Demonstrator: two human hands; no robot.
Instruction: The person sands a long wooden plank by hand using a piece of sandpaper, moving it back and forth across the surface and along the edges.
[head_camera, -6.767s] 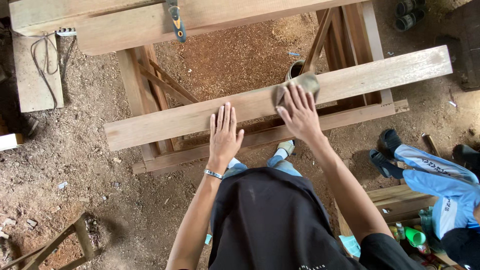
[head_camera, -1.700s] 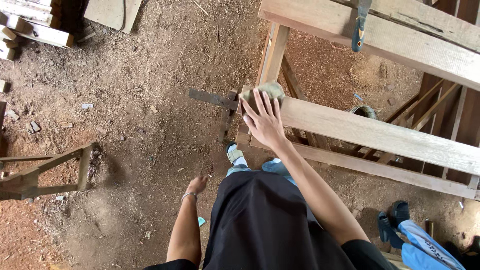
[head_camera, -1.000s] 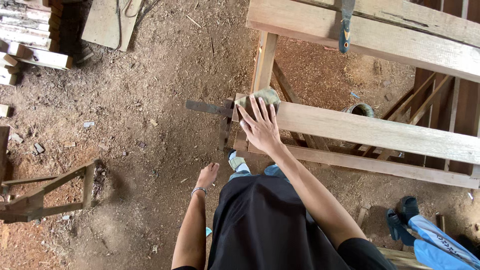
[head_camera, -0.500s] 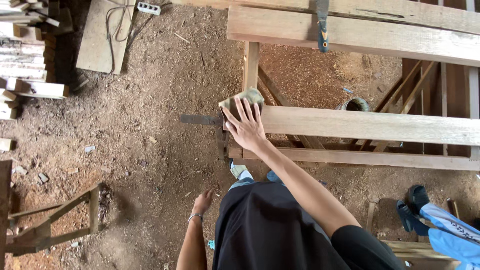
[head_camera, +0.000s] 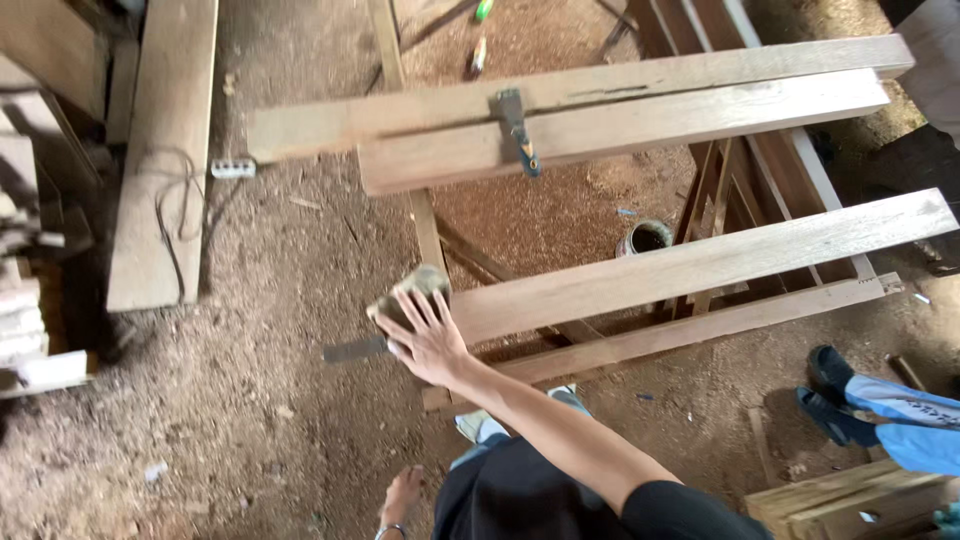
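Note:
My right hand (head_camera: 428, 338) lies with spread fingers on a grey-green sanding pad (head_camera: 408, 292), pressing it onto the left end of a long pale wooden plank (head_camera: 700, 268). The plank rests across a wooden trestle frame (head_camera: 640, 345) and slopes up to the right. My left hand (head_camera: 402, 494), with a bracelet at the wrist, hangs low beside my dark shirt and holds nothing.
Two more planks (head_camera: 620, 110) lie above, with a clamp-like tool (head_camera: 518, 130) on them. A tin can (head_camera: 645, 237) stands on the sawdust floor. A board with a cable and power strip (head_camera: 232, 168) lies left. Another person's leg and shoe (head_camera: 870, 400) are at right.
My right hand slid the pad leftward along the plank to its end. My left hand left the plank and dropped to my side. The view swung, bringing the upper planks into sight.

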